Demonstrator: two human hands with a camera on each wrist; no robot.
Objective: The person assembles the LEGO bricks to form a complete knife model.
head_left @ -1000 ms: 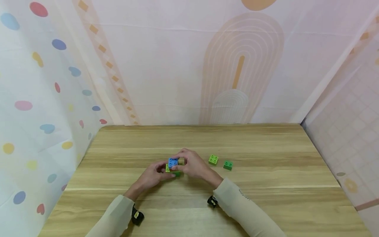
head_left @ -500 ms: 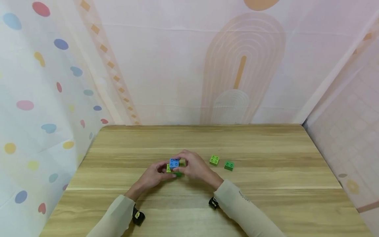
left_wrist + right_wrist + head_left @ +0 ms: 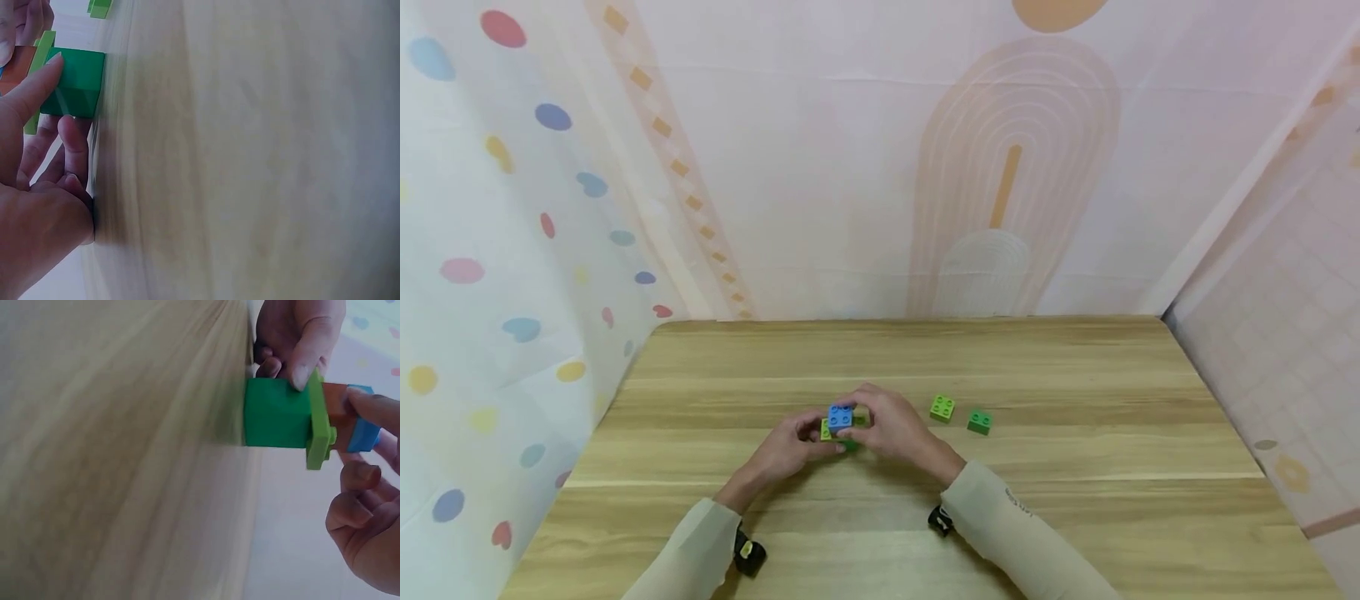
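Items on my feed: wooden table [image 3: 1075, 517], pale plank grain. Light green brick [image 3: 942, 407] and dark green brick [image 3: 978, 421] on it, just beside each other, studs up. Backdrop [image 3: 1015, 167] with arch print behind; dotted curtain [image 3: 490, 250] left; grid-patterned panel [image 3: 1300, 333] right.

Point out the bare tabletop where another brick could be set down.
The wooden table lies bare along the far edge, at the left side, and right of the dark green brick. It is crowded at centre, where both hands hold the brick stack, beside the light green brick.
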